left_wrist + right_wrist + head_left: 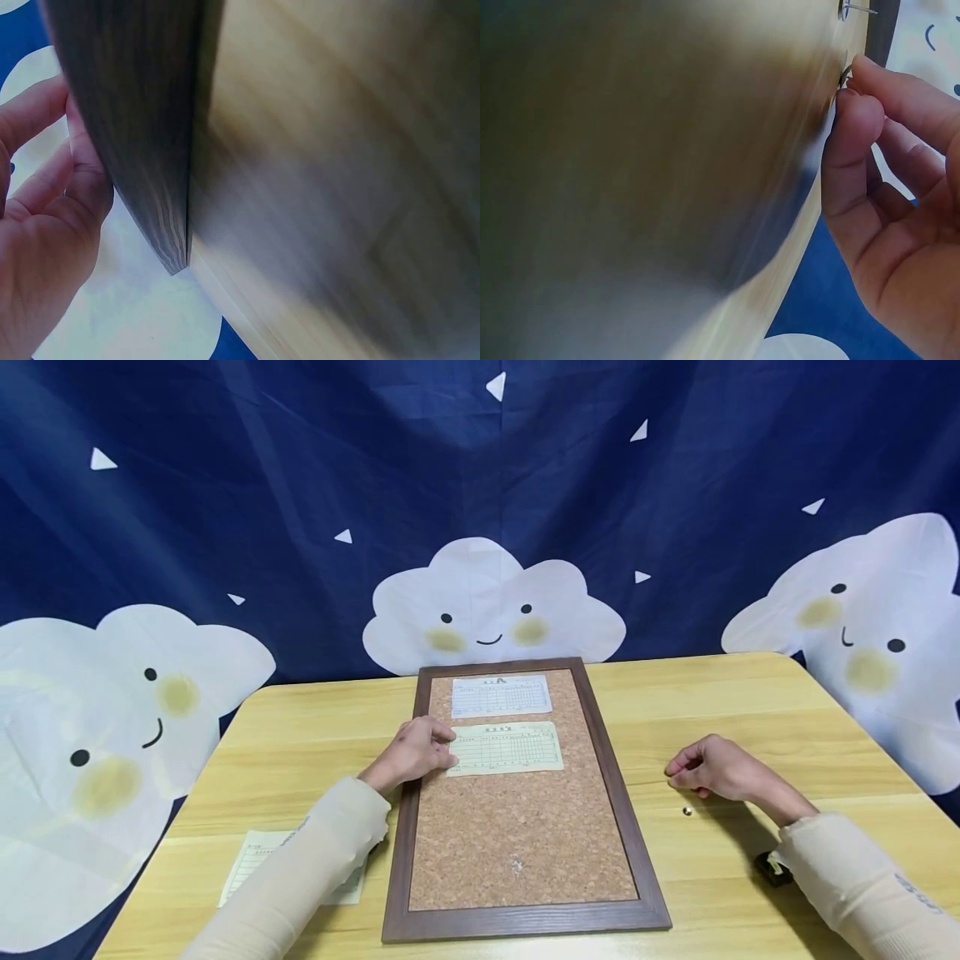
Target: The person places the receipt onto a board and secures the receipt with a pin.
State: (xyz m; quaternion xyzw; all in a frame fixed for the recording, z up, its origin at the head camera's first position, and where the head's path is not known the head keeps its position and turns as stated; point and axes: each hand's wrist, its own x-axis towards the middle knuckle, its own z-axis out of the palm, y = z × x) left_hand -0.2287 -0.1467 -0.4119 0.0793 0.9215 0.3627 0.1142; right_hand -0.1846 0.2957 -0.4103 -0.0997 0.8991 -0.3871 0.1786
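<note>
A wood-framed cork board [517, 843] lies on the table. My left hand [416, 750] reaches over its left frame edge, its fingertips resting on the left end of a pale green printed slip [506, 749]. Above that slip lies a bluish-white one [501, 696]. Right of the board, my right hand [716, 768] is low over the table with thumb and forefinger together. In the right wrist view these pinch a small dark metal piece [844, 76], apparently a thumbtack. Another thumbtack [687, 811] lies just below that hand, its pin visible in the right wrist view.
More printed slips [251, 856] lie at the table's left, partly hidden under my left forearm. A small black object [772, 869] with a yellow bit sits beside my right sleeve. A dark blue cloth [480, 460] with white clouds hangs behind the table [337, 710].
</note>
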